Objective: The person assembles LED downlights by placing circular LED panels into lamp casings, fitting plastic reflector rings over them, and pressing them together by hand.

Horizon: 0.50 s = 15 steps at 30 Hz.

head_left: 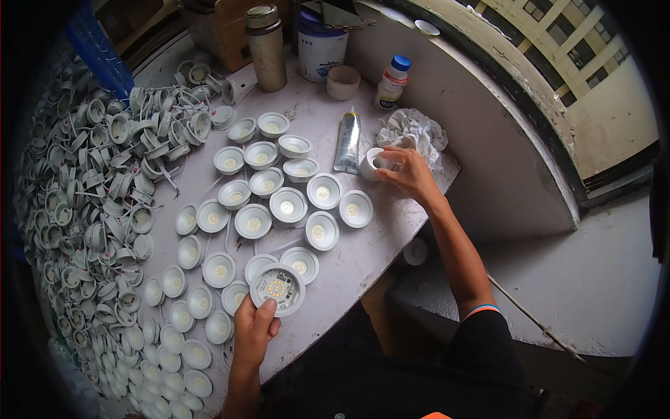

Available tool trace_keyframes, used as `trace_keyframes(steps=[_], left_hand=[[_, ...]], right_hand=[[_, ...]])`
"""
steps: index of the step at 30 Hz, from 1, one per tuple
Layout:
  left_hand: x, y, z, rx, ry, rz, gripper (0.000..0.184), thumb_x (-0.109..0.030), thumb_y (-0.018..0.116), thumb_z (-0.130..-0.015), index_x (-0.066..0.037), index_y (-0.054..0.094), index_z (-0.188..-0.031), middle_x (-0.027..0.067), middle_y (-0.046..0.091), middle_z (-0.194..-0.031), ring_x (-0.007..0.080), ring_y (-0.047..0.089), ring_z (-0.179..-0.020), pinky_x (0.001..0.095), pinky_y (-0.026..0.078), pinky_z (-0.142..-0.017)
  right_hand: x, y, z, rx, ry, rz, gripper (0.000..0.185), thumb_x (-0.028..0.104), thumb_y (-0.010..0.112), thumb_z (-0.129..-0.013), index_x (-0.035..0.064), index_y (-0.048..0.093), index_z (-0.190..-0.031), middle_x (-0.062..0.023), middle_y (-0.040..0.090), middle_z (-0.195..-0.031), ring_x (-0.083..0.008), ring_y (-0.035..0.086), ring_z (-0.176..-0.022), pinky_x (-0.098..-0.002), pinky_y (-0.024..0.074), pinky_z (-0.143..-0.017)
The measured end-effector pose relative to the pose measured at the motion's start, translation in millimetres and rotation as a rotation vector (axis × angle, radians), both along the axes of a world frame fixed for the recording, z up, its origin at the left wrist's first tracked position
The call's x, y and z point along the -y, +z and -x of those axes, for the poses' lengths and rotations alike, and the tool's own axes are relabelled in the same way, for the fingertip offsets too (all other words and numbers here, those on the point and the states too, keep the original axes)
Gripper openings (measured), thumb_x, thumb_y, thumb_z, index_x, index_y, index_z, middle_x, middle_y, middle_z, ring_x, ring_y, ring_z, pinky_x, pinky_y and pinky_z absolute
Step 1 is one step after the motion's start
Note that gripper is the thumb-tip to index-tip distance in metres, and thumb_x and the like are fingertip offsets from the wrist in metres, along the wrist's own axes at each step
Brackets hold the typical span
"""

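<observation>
My left grip [258, 325] held 1 lamp [277, 287] by its rim; my right grip [410, 174] clasped 1 white ring [366, 166] beside the silver tube [347, 143].

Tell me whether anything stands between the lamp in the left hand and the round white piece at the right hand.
Yes, on the table: other lamps lie along the straight line from the held lamp to the white piece. Above them, nothing visible blocks the way.
</observation>
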State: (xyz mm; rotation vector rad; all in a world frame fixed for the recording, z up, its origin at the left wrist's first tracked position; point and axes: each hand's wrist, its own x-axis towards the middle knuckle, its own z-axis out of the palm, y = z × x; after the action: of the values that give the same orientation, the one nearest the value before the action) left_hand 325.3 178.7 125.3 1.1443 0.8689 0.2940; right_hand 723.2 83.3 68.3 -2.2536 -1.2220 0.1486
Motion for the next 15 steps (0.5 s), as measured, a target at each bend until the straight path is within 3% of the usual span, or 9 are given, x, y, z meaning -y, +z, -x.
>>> trace_keyframes(steps=[6,8,9,12,13,15], left_hand=[[1.1,2.7,-0.8,0.015,0.004,-0.010,0.029,-0.025,0.055,-0.095,0.002,0.054,-0.106,0.0025,0.056,-0.078,0.0050,0.042,-0.053,0.0196,0.031,-0.044],[2.4,0.5,-1.9,0.020,0.006,-0.029,0.032,-0.028,0.052,-0.096,0.002,0.053,-0.108,0.0047,0.057,-0.080,0.0055,0.041,-0.052,0.0198,0.029,-0.043],[3.7,-2.4,0.0,0.029,-0.006,-0.046,0.035,-0.031,0.050,-0.097,0.002,0.052,-0.109,0.0070,0.059,-0.082,0.0060,0.040,-0.051,0.0201,0.027,-0.042],[4.8,-6.7,2.6,0.039,0.005,-0.032,0.041,-0.037,0.043,-0.101,0.002,0.052,-0.110,0.0088,0.061,-0.083,0.0060,0.039,-0.052,0.0202,0.026,-0.043],[6.4,-4.5,-0.2,0.078,0.012,-0.003,0.041,-0.037,0.041,-0.102,0.001,0.052,-0.111,0.0050,0.057,-0.081,0.0053,0.038,-0.054,0.0201,0.028,-0.046],[10.5,-2.8,2.2,0.119,0.008,0.023,0.041,-0.037,0.038,-0.104,0.000,0.053,-0.112,0.0011,0.053,-0.078,0.0046,0.036,-0.055,0.0201,0.030,-0.049]], right_hand=[[3.9,-6.5,-4.2,-0.032,-0.006,-0.119,0.036,0.026,0.077,-0.076,0.0083,0.072,-0.107,-0.0110,0.064,-0.123,-0.0273,0.059,-0.109,-0.0374,0.0468,-0.092],[6.0,2.4,9.8,-0.190,-0.120,-0.417,0.028,0.022,0.076,-0.080,0.0073,0.073,-0.103,-0.0105,0.066,-0.118,-0.0239,0.060,-0.108,-0.0346,0.0466,-0.089],[4.7,20.9,28.8,-0.145,-0.089,-0.456,0.023,0.019,0.075,-0.082,0.0068,0.073,-0.101,-0.0096,0.068,-0.115,-0.0218,0.061,-0.106,-0.0327,0.0463,-0.087],[6.0,77.0,106.4,-0.172,0.260,-0.423,0.039,0.011,0.080,-0.072,0.0073,0.069,-0.109,-0.0107,0.065,-0.120,-0.0242,0.060,-0.110,-0.0336,0.0471,-0.089],[7.2,88.1,126.9,-0.111,0.419,-0.377,0.043,0.010,0.082,-0.069,0.0075,0.068,-0.110,-0.0108,0.064,-0.122,-0.0268,0.059,-0.111,-0.0358,0.0463,-0.090],[6.6,98.7,160.8,-0.098,0.633,-0.318,0.045,0.017,0.084,-0.067,0.0108,0.068,-0.109,-0.0080,0.061,-0.124,-0.0274,0.056,-0.109,-0.0388,0.0424,-0.092]])
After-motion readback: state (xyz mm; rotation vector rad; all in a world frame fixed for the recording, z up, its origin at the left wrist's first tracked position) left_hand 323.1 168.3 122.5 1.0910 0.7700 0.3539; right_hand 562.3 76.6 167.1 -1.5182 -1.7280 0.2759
